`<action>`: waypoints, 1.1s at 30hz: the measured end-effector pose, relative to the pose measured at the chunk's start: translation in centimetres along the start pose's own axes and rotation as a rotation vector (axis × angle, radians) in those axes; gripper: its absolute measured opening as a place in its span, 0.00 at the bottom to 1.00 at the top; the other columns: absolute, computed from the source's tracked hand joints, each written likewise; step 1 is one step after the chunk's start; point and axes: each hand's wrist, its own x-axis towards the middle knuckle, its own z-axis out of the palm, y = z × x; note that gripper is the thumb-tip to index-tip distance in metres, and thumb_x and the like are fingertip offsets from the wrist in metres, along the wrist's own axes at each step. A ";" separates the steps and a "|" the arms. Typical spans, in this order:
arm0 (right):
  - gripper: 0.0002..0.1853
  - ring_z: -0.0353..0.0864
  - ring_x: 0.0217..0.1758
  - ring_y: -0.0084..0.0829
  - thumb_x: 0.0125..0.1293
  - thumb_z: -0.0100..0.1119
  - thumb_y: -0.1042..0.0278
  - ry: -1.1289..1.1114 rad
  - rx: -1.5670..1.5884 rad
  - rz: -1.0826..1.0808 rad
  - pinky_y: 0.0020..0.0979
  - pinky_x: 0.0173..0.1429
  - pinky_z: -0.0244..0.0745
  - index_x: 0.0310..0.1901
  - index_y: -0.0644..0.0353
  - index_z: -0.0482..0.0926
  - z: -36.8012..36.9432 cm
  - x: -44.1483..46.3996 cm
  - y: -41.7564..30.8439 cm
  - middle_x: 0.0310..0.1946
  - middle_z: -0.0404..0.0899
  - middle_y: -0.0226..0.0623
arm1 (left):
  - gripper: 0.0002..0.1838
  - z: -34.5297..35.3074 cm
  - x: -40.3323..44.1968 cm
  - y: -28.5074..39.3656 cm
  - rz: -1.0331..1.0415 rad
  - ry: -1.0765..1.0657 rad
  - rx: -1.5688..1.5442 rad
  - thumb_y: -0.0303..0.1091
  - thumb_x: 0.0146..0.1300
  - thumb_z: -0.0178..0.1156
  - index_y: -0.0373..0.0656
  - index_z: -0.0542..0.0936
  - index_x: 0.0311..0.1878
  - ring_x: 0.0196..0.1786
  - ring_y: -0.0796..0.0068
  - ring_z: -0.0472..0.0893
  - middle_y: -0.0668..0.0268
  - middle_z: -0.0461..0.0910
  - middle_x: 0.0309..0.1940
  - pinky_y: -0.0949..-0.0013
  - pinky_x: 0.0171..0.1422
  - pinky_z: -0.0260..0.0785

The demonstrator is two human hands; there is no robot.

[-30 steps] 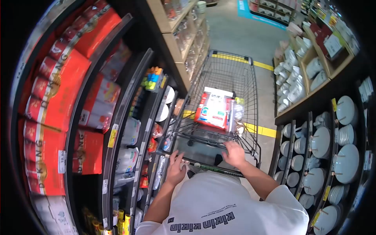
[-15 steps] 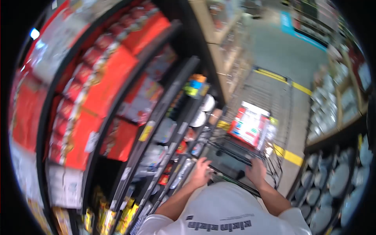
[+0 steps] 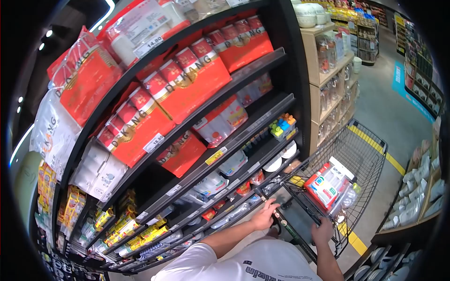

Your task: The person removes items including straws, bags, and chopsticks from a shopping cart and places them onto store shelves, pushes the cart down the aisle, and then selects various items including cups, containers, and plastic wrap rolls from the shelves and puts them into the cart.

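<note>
A black wire shopping cart (image 3: 370,154) stands in front of me, angled away to the upper right. My left hand (image 3: 263,215) is closed at the left part of the cart's push handle (image 3: 287,228), fingers curled against it. My right hand (image 3: 322,231) is wrapped around the dark rear bar of the cart's basket, its fingertips partly hidden. Inside the basket lie a red and white package (image 3: 323,185) and a clear plastic-wrapped item (image 3: 345,199), close together near the rear.
A tall black shelf (image 3: 234,79) rises along my left with red multi-packs (image 3: 192,86), yellow packs (image 3: 124,222) and white bowls (image 3: 273,164). Beyond it stands a wooden rack (image 3: 323,79) with glassware. Crockery shelves (image 3: 417,196) line the right. The grey aisle floor (image 3: 382,89) carries yellow strips.
My view has turned toward the left shelf, so the cart and both hands now appear lower and farther right. Both hands stay at the cart. The picture is sharper.
</note>
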 end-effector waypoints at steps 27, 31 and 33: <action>0.14 0.84 0.50 0.44 0.54 0.66 0.62 -0.035 -0.095 0.073 0.43 0.54 0.78 0.42 0.55 0.84 -1.7 3.0 0.2 0.44 0.84 0.40 | 0.40 -0.2 2.8 0.2 0.062 -0.042 -0.128 0.14 0.50 0.55 0.46 0.66 0.71 0.65 0.47 0.73 0.53 0.55 0.73 0.59 0.59 0.74; 0.14 0.83 0.50 0.43 0.54 0.65 0.63 -0.048 -0.110 0.081 0.42 0.54 0.78 0.43 0.54 0.84 -1.8 2.9 0.0 0.44 0.84 0.39 | 0.40 -0.5 2.5 0.6 0.017 -0.057 -0.136 0.14 0.50 0.54 0.45 0.67 0.71 0.64 0.48 0.74 0.53 0.53 0.75 0.60 0.54 0.76; 0.14 0.83 0.50 0.43 0.54 0.65 0.63 -0.047 -0.120 0.073 0.42 0.54 0.79 0.43 0.54 0.84 -1.4 2.8 0.1 0.45 0.84 0.39 | 0.40 -0.3 2.5 0.5 0.043 -0.032 -0.117 0.14 0.50 0.55 0.45 0.67 0.71 0.63 0.48 0.75 0.53 0.53 0.75 0.60 0.54 0.76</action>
